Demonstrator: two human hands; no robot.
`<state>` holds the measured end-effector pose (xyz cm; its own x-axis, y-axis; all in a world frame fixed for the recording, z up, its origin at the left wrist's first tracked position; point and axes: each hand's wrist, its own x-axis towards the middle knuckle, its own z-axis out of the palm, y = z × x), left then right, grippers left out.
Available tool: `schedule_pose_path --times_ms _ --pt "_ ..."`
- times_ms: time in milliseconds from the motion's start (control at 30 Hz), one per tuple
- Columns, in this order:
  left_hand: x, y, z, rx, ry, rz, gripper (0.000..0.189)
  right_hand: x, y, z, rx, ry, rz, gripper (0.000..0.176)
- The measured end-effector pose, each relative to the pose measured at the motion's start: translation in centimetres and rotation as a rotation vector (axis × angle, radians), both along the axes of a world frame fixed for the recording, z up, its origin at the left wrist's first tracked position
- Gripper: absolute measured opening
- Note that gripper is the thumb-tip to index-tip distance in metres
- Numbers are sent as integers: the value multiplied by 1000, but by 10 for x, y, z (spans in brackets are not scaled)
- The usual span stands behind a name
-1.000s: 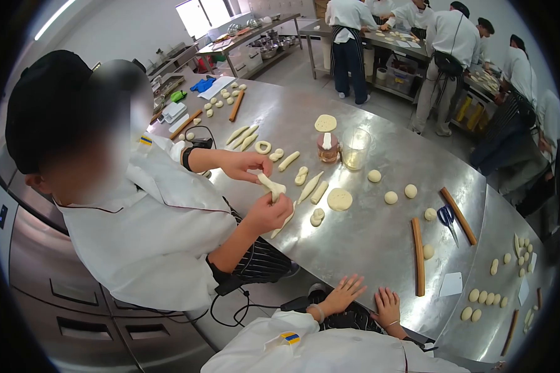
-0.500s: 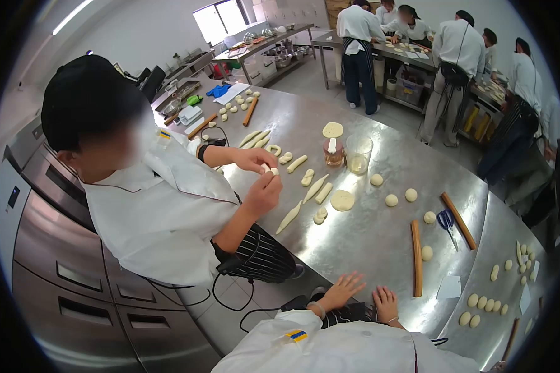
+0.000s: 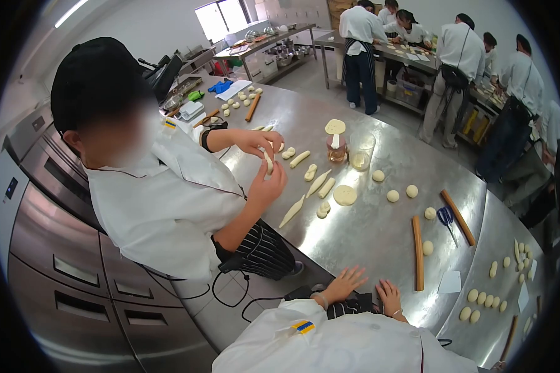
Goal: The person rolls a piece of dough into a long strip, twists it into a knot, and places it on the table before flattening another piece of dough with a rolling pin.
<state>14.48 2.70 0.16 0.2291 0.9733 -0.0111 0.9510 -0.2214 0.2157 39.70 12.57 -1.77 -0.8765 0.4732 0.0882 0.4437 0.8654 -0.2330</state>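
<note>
My left hand (image 3: 348,284) lies flat on the near edge of the steel table (image 3: 373,242), fingers spread and holding nothing. Beside it my right hand (image 3: 389,295) rests on the same edge, its fingers also apart. To the right of my hands lie a wooden rolling pin (image 3: 418,253), a dough ball (image 3: 427,248) and a white dough scraper (image 3: 449,282). Farther off are blue-handled scissors (image 3: 445,219) and a second rolling pin (image 3: 458,217). At left, a co-worker in a white jacket holds a piece of dough (image 3: 268,163) between both hands.
Several shaped dough pieces (image 3: 318,183) and a flat dough disc (image 3: 345,195) lie before the co-worker. A clear plastic cup (image 3: 360,153) and a pinkish jar (image 3: 336,152) stand mid-table. More dough balls (image 3: 481,298) sit at right. Other people work at a back table.
The co-worker's hands have risen slightly and turned the dough piece, which now shows longer and more upright. My hands stay flat on the table; the view has shifted a little.
</note>
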Motion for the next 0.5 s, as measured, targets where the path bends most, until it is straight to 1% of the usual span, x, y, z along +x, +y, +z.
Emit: schedule_pose_path --times_ms 100,167,200,267,333,500 --pt "-3 2 -1 37 -23 -3 79 -1 0 2 -25 21 -9 79" --pt "-4 1 7 -23 -20 -11 78 0 -1 3 -52 26 -16 77" --pt "-4 1 3 -21 -23 -15 78 -1 -1 3 -43 24 -13 77" --pt "-5 1 -4 96 -54 -15 81 -2 -1 7 -29 20 -15 77" --pt "-6 2 -7 95 -67 -19 81 -4 -3 10 -73 18 -28 76" --pt "-6 0 -6 95 -91 -13 81 -3 -7 6 -46 20 -40 78"
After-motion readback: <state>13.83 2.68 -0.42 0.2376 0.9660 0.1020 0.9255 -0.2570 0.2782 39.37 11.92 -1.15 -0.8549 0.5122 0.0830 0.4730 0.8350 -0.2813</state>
